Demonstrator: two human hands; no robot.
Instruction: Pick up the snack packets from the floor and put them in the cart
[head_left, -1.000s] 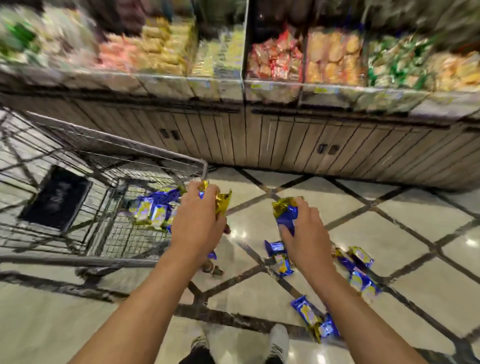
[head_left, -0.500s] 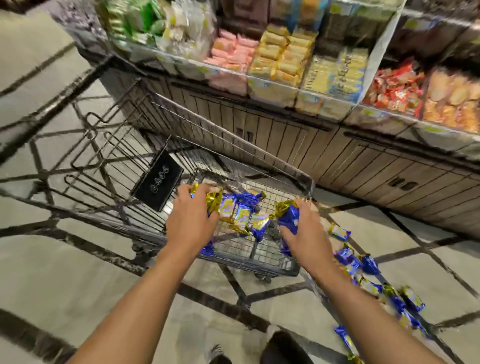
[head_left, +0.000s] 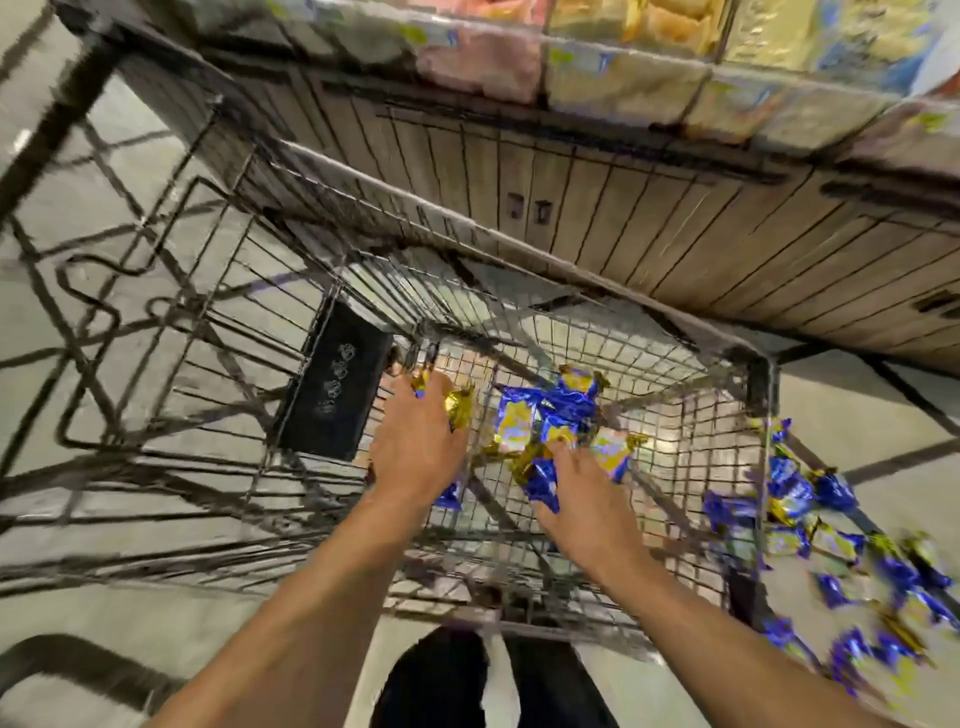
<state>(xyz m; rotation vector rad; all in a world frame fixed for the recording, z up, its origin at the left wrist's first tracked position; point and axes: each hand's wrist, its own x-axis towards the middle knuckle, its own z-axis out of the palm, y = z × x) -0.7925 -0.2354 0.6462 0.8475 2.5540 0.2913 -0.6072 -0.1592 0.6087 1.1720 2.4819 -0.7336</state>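
A wire shopping cart (head_left: 618, 291) stands below me beside the store shelving. My left hand (head_left: 415, 441) is inside its basket, closed around blue and gold snack packets (head_left: 457, 408). My right hand (head_left: 582, 499) is also over the basket and grips a blue and gold packet (head_left: 540, 480) by its end. Several more packets (head_left: 550, 410) lie in a heap on the basket floor just beyond my fingers. Many blue and gold packets (head_left: 795, 493) lie scattered on the floor to the right of the cart.
Wood-panelled cabinet doors (head_left: 597, 208) and a shelf of packaged snacks (head_left: 623, 78) run along the far side. A black plate (head_left: 335, 384) hangs on the cart's folding seat flap. My dark trousers (head_left: 467, 680) show at the bottom, over the pale tiled floor (head_left: 78, 618).
Both hands have moved from above the floor into the cart basket, still holding their packets. My view has swung left and down, over the cart.
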